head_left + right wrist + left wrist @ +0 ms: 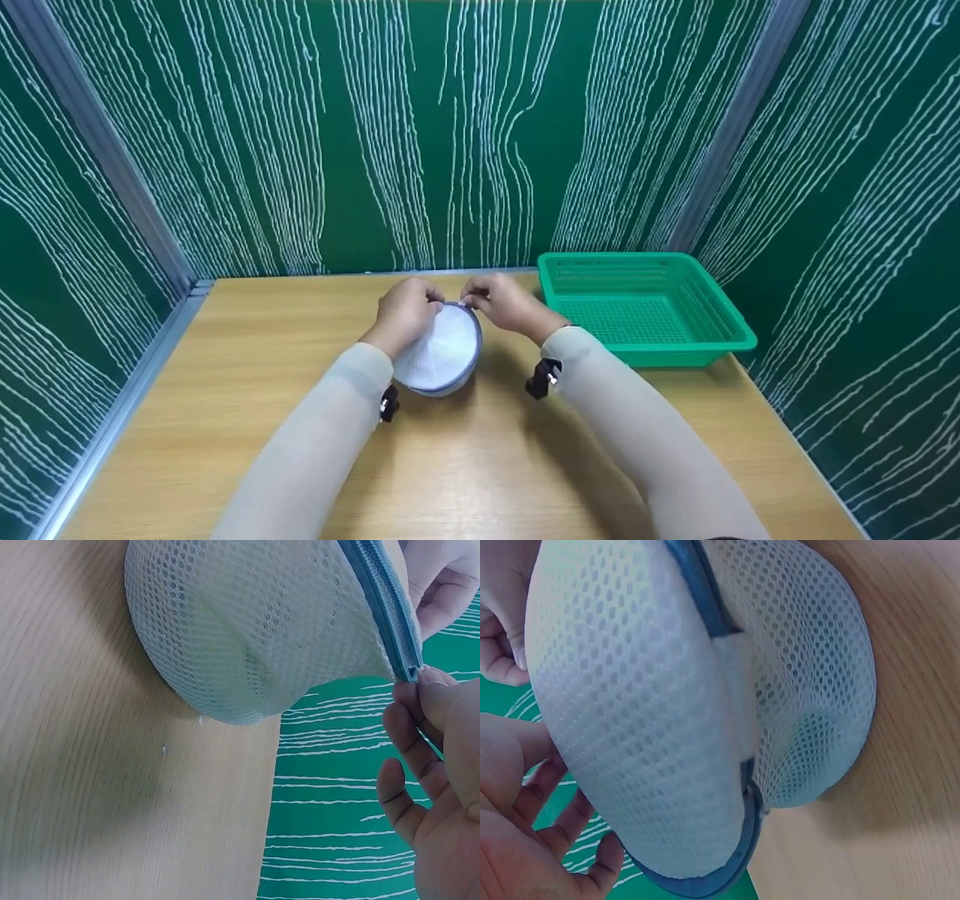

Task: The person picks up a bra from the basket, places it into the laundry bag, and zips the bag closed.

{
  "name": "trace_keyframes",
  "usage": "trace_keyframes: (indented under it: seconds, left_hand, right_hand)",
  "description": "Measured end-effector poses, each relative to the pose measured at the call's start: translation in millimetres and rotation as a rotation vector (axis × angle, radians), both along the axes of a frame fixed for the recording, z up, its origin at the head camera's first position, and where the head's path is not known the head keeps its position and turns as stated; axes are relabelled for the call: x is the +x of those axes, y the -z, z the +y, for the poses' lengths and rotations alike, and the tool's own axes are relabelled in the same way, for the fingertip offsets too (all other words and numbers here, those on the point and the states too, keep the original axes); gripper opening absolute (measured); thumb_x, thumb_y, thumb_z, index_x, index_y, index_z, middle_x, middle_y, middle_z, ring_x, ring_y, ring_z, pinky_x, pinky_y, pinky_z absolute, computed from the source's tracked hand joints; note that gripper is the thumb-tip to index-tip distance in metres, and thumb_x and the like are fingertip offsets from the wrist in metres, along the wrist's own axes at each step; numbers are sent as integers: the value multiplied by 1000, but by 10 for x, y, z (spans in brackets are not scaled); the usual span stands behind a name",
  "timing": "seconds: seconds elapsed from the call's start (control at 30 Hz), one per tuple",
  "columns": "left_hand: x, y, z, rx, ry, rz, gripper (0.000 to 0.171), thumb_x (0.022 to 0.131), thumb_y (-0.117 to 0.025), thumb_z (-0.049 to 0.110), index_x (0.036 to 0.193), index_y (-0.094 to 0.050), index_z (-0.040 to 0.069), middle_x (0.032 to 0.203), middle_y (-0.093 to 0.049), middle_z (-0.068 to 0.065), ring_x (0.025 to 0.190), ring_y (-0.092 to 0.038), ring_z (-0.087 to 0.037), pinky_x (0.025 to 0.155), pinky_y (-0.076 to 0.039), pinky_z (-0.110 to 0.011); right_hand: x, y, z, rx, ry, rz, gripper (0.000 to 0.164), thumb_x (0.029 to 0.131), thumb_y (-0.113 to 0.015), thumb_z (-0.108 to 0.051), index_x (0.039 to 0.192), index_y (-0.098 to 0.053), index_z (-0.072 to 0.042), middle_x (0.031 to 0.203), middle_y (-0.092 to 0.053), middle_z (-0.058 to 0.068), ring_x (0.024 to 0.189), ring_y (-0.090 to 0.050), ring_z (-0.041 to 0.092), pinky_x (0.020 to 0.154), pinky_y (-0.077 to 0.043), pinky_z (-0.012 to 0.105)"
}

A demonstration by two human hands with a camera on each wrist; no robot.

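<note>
A round white mesh laundry bag with a blue-grey zipper round its top stands on the table, its lid tilted. My left hand holds the far-left part of the rim, thumb on the lid; in the left wrist view the same left hand has fingers at the lid's edge, partly behind the mesh. With thumb and forefinger my right hand pinches the rim at the zipper's end. Its other fingers show loosely bent in the right wrist view, where the right hand grips beside the zipper tape.
A green plastic basket sits at the table's back right, beside my right forearm. Green walls with white wavy lines close off the back and sides. The wooden table extends to the left and in front.
</note>
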State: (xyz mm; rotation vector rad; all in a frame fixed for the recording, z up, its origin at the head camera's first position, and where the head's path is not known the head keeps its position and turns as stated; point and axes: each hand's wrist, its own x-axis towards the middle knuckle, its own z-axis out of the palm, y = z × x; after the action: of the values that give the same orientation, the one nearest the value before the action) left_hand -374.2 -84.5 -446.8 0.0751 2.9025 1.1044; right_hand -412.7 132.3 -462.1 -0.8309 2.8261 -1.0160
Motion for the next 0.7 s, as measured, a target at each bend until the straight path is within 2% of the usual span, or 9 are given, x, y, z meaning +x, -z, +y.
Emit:
trace_keyframes:
  seconds: [0.1,0.23,0.43,0.7]
  left_hand:
    - [7,-1,-9,-23,-19,30,14,111,-74,14,112,-87,18,124,-79,-2,125,-69,-25,120,-56,-53]
    - [18,6,-34,-26,-35,48,14,111,-74,16,112,-87,19,124,-79,-2,124,-69,-26,121,-56,-53]
    - [36,46,-108,12,-67,48,15,112,-72,18,114,-87,18,126,-79,-5,122,-70,-28,117,-60,-54]
    - [58,65,-164,-4,-94,16,20,115,-66,22,120,-85,18,129,-78,-5,120,-68,-29,116,-61,-53]
  right_hand:
    - [14,0,3,-9,-11,12,12,113,-70,-11,114,-82,-10,114,-82,9,103,-75,21,95,-68,39]
    - [23,-3,6,-17,-11,11,13,113,-70,-11,114,-83,-9,115,-82,10,105,-76,21,95,-68,39]
    - [23,-3,27,-15,32,-23,13,114,-70,-12,114,-83,-13,114,-81,7,101,-73,22,94,-69,39]
    - [24,24,34,-24,54,-19,15,114,-69,-9,111,-83,-13,113,-82,6,100,-73,21,91,-69,37]
